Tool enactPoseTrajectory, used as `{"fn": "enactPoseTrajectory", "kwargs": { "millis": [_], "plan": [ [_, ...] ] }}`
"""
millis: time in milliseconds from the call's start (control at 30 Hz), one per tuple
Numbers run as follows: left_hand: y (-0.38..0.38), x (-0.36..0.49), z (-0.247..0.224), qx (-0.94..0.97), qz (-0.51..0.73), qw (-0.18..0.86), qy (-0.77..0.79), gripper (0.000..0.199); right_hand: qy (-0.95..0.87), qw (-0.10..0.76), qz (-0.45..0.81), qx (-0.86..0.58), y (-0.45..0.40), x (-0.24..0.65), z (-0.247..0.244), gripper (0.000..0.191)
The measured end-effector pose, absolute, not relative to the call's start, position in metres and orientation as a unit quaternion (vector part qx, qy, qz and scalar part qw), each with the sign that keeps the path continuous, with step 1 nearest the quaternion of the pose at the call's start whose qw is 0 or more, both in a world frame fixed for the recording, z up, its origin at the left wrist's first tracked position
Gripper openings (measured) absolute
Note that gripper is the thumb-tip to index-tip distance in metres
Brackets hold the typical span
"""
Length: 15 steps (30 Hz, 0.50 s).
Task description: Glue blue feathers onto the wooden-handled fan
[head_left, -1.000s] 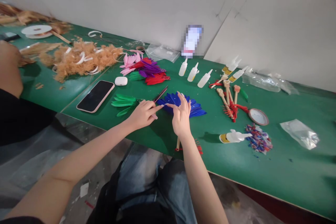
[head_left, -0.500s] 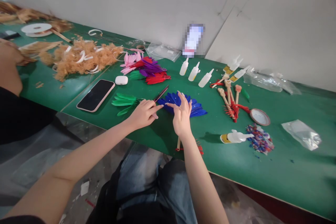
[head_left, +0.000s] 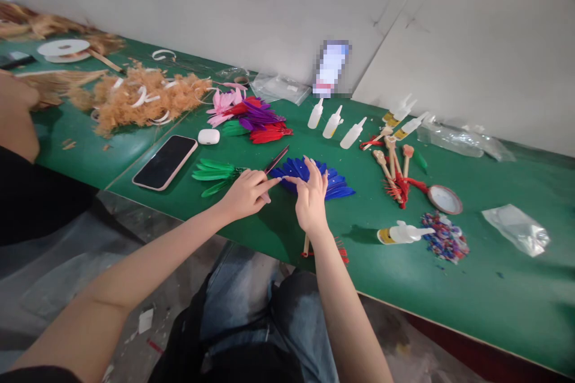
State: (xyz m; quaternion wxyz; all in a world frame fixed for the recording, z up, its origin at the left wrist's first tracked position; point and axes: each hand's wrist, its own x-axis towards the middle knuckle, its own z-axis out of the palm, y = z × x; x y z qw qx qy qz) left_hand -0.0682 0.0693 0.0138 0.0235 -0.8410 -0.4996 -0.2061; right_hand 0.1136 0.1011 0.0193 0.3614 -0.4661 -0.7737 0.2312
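A fan of blue feathers (head_left: pixel 339 184) with small pale dots lies on the green table (head_left: pixel 278 233). My right hand (head_left: pixel 309 200) rests over its middle with fingers spread, index finger pointing left. Just left of the fan, my left hand (head_left: pixel 246 193) is curled around a slim dark-red tool (head_left: pixel 277 160), whose pinkish end shows below the fingers; its exact kind is unclear. The left index finger stretches out so that its tip meets the right one at the fan's left edge. Green feathers (head_left: pixel 212 169) lie beside my left hand. Beneath my right wrist is a wooden stick with red fringe (head_left: pixel 341 249).
Several glue bottles (head_left: pixel 332 122) stand behind the fan; another glue bottle (head_left: pixel 399 233) lies near colourful bits (head_left: pixel 444 237). Wooden sticks with red cord (head_left: pixel 390 167) are at right. Left are a phone (head_left: pixel 165 161), white case (head_left: pixel 208 136), mixed feathers (head_left: pixel 258 116) and another person's arm (head_left: pixel 15 111).
Both hands stay nearly still over the blue feathers. The view has shifted very slightly, and the other person's arm at the left has moved a little.
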Motion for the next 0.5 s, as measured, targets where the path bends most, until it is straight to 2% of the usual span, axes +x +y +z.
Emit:
{"fn": "enactPoseTrajectory", "kwargs": {
  "millis": [500],
  "plan": [
    [0.0706,-0.0686,0.012,-0.845,-0.19,0.019,-0.499,0.045,-0.771,0.361,0.235,-0.468,0.1006,0.1135,0.0207,0.051]
  ]
}}
